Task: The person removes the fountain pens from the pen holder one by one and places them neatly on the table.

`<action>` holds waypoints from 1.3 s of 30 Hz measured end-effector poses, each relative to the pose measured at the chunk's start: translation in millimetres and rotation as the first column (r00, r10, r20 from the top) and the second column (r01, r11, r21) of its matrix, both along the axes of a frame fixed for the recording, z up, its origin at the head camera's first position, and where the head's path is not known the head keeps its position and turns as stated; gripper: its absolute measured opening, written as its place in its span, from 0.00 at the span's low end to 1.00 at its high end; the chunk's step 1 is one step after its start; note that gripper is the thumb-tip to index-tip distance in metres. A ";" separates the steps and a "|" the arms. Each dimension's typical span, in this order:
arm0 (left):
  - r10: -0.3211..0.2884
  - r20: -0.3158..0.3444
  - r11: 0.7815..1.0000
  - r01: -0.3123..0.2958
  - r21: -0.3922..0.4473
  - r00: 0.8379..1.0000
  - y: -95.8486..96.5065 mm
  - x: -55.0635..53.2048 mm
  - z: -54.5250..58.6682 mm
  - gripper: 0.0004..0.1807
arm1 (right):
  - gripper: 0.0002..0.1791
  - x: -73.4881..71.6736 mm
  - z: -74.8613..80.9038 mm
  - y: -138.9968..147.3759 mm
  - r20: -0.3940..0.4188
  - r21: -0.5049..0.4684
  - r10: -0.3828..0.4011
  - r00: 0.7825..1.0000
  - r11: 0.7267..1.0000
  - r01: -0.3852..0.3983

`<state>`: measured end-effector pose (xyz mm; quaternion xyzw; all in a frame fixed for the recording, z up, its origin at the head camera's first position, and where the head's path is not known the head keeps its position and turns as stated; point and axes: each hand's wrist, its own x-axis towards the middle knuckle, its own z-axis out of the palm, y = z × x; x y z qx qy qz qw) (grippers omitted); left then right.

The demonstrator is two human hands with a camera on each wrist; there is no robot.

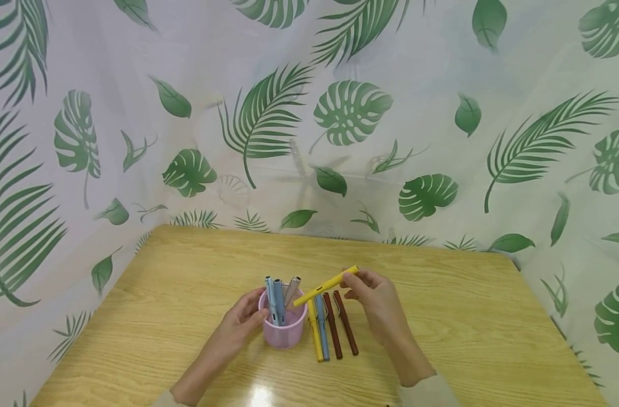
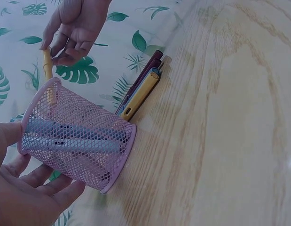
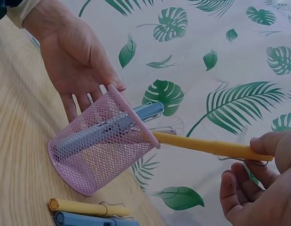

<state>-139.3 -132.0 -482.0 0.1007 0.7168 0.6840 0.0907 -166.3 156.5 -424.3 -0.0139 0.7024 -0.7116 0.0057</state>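
A pink mesh pen cup [image 1: 284,338] stands on the table, and my left hand [image 1: 239,323] grips its side, thumb at the rim. Inside it lean two blue pens [image 3: 107,129] and a silver-grey pen [image 1: 291,289]. My right hand [image 1: 377,302] pinches a yellow pen [image 1: 327,285] near its upper end, thumb against fingers. The pen slants down to the left, its lower end at the cup's mouth. Just right of the cup lie another yellow pen [image 1: 316,333], a blue pen [image 1: 322,330] and two dark red pens [image 1: 332,327], side by side.
The wooden table [image 1: 187,271] reaches back to a white curtain [image 1: 289,198] with green leaf prints, which also hangs along both sides. Light glares on the tabletop near its front.
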 end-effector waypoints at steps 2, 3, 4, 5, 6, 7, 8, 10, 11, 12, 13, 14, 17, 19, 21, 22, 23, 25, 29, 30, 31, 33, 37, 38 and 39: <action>-0.004 0.002 1.000 0.004 0.003 1.000 0.0 0.0 0.3 0.32 | 0.18 -0.1 1.6 2.6 0.007 0.010 -0.004 1.000 1.000 0.004; -0.005 0.002 1.000 0.005 0.004 1.000 0.1 0.0 0.6 0.32 | 0.18 -0.1 2.6 4.0 0.011 0.008 -0.008 1.000 1.000 0.008; -0.006 0.002 1.000 0.006 0.003 1.000 0.2 -0.1 0.6 0.32 | 0.18 -0.1 3.5 5.7 0.014 -0.002 -0.009 1.000 1.000 0.009; -0.005 0.004 1.000 0.005 0.004 1.000 0.4 -0.3 0.6 0.32 | 0.18 0.1 4.6 7.7 0.019 -0.014 -0.012 1.000 1.000 0.012; -0.005 0.006 1.000 0.005 0.005 1.000 0.4 -0.3 0.7 0.32 | 0.18 0.4 6.0 9.7 0.024 -0.032 -0.015 1.000 0.999 0.016; -0.003 0.008 1.000 0.003 0.005 1.000 0.6 -0.5 0.5 0.32 | 0.17 0.6 7.4 12.3 0.026 -0.046 -0.018 1.000 0.999 0.019; -0.001 0.008 1.000 0.001 0.005 1.000 0.7 -0.5 0.5 0.32 | 0.17 0.7 8.5 15.0 0.029 -0.058 -0.020 0.999 0.998 0.021; -0.001 0.011 1.000 0.001 0.008 1.000 1.0 -1.1 0.1 0.31 | 0.16 1.0 11.2 20.7 0.027 -0.081 -0.027 0.999 0.996 0.029; 0.000 0.010 1.000 0.000 0.009 1.000 1.2 -1.3 0.0 0.31 | 0.16 1.1 12.7 23.6 0.027 -0.087 -0.033 0.999 0.996 0.035; 0.000 0.008 1.000 0.000 0.010 1.000 1.4 -1.6 0.0 0.31 | 0.15 0.9 14.2 26.5 0.027 -0.089 -0.040 0.999 0.995 0.042; 0.001 0.004 1.000 -0.001 0.010 1.000 1.6 -1.8 0.0 0.31 | 0.15 0.7 15.4 29.2 0.026 -0.093 -0.046 0.999 0.994 0.048; 0.001 0.002 1.000 -0.001 0.010 1.000 1.6 -1.9 0.1 0.31 | 0.15 0.6 16.7 31.8 0.026 -0.099 -0.050 0.998 0.994 0.053; 0.012 0.003 1.000 -0.012 0.004 1.000 1.9 -2.6 -0.4 0.32 | 0.16 -0.3 19.0 39.9 0.031 -0.100 -0.064 0.997 0.993 0.067; 0.020 0.007 1.000 -0.020 0.000 1.000 1.7 -2.4 -0.8 0.32 | 0.17 -0.7 19.4 45.4 0.032 -0.100 -0.064 0.997 0.993 0.066; 0.024 0.012 1.000 -0.024 -0.004 1.000 1.5 -2.3 -1.2 0.32 | 0.18 -1.0 19.1 51.6 0.026 -0.081 -0.056 0.998 0.995 0.058; 0.023 0.012 1.000 -0.023 -0.005 1.000 1.2 -1.9 -1.2 0.32 | 0.18 -0.8 18.9 54.7 0.024 -0.076 -0.054 0.998 0.996 0.055; 0.021 0.012 1.000 -0.021 -0.003 1.000 1.2 -1.7 -1.2 0.32 | 0.18 -0.6 18.8 57.6 0.021 -0.069 -0.052 0.998 0.996 0.053; 0.016 0.013 1.000 -0.016 0.000 1.000 1.2 -1.4 -1.0 0.32 | 0.18 -0.2 18.7 63.6 0.011 -0.056 -0.046 0.999 0.997 0.047; 0.016 0.012 1.000 -0.016 0.004 1.000 1.0 -0.6 -0.3 0.32 | 0.16 1.2 19.9 74.3 0.007 -0.044 -0.052 0.999 0.998 0.052; 0.017 0.011 1.000 -0.017 0.003 1.000 1.0 -0.4 0.0 0.32 | 0.16 1.6 20.2 76.8 0.007 -0.044 -0.053 0.999 0.998 0.053; 0.018 0.012 1.000 -0.018 0.003 1.000 1.0 -0.2 0.2 0.32 | 0.16 2.2 20.5 79.3 0.008 -0.046 -0.054 0.999 0.997 0.054; 0.018 0.009 1.000 -0.018 0.001 1.000 1.0 0.4 0.8 0.32 | 0.16 3.5 20.5 84.2 0.010 -0.047 -0.053 0.999 0.997 0.053; 0.019 0.010 1.000 -0.019 -0.004 1.000 1.1 0.7 1.3 0.32 | 0.16 5.7 18.0 92.1 0.003 -0.036 -0.034 0.999 0.999 0.034; 0.020 0.010 1.000 -0.020 -0.005 1.000 1.1 0.8 1.4 0.32 | 0.15 6.2 17.1 93.6 0.001 -0.031 -0.029 1.000 0.999 0.029; 0.019 0.014 1.000 -0.019 -0.003 1.000 1.1 0.7 1.4 0.32 | 0.15 6.5 16.2 94.9 0.000 -0.026 -0.025 1.000 0.999 0.025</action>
